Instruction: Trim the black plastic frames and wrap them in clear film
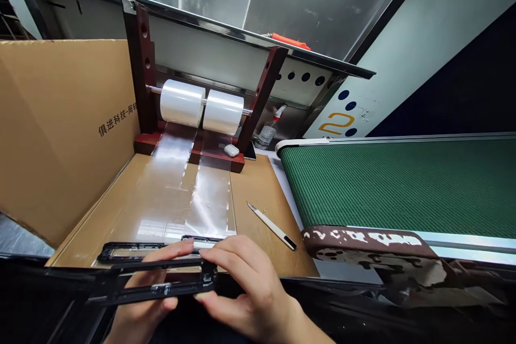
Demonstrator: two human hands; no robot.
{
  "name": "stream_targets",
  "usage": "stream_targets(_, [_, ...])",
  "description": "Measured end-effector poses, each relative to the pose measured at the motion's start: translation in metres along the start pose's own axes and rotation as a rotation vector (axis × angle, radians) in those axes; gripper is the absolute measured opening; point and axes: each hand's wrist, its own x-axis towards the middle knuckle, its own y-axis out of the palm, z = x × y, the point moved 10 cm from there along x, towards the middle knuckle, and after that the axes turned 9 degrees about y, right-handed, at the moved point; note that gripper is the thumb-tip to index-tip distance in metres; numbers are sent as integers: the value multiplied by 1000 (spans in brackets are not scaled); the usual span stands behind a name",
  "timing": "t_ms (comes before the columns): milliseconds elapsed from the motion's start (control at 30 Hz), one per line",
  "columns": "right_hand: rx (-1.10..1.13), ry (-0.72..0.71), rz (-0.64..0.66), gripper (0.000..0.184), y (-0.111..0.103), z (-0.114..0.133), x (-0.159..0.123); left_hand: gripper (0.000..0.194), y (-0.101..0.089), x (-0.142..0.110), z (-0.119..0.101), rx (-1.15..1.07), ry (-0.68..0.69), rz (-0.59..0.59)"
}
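Both my hands grip a black rectangular plastic frame (157, 293) with a long opening, close to the front edge of the bench. My left hand (145, 301) has its fingers around the frame's middle, partly seen through the opening. At the frame's right end, my right hand (250, 279) pinches a corner between thumb and fingers. Just behind lies another similar black frame (116, 245) on clear film, and part of a further dark frame shows beyond my fingers. Two strips of clear film (209, 193) run from two film rolls (183, 103) down to the work surface.
A white craft knife (272, 226) lies on the cardboard sheet (253, 183) to the right. A tall cardboard panel (60, 134) stands left. A white earbud case (231, 150) and spray bottle (266, 133) are near the roll stand (262, 91). A green conveyor belt (395, 183) runs right.
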Motion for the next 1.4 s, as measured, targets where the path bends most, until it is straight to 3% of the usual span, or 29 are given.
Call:
stream_targets(100, [26,33,46,43,-4,-15,-4,43,12,1,5,-40,39,130])
stream_targets(200, [-135,276,20,41,-20,-84,-20,38,15,2,4,-53,64,172])
stream_targets(267, [-343,497,-71,35,-37,-145,-42,35,7,1,9,-55,18,68])
stream_targets(333, [-450,603,-131,37,-45,-190,-67,31,2,-2,18,-96,-40,-7])
stream_targets(400, [-485,640,-154,34,-45,-217,-86,31,6,-2,28,-160,-67,50])
stream_targets(467, [-490,650,-170,33,-43,-227,-96,36,9,-1,42,-220,-104,114])
stream_targets(567, [-460,647,-193,34,-45,-220,-94,41,2,-1,62,-272,-196,66])
stream_targets(667, [-391,640,-204,34,-51,-195,-81,40,3,-1,62,-264,-178,62])
stream_targets(767, [-274,522,-96,30,-45,-148,-60,37,8,0,51,-214,-112,78])
stream_targets(900, [-304,175,44,27,-34,-65,-41,34,12,-2,36,-142,-45,36])
stream_targets(967, [-328,105,68,27,-32,-44,-39,32,13,-3,27,-121,-8,39])
stream_targets(1167, [-337,96,78,26,-30,-36,-36,31,14,-4,10,-101,93,137])
stream_targets(1400, [-353,101,78,26,-30,-34,-34,30,17,-5,6,-82,133,156])
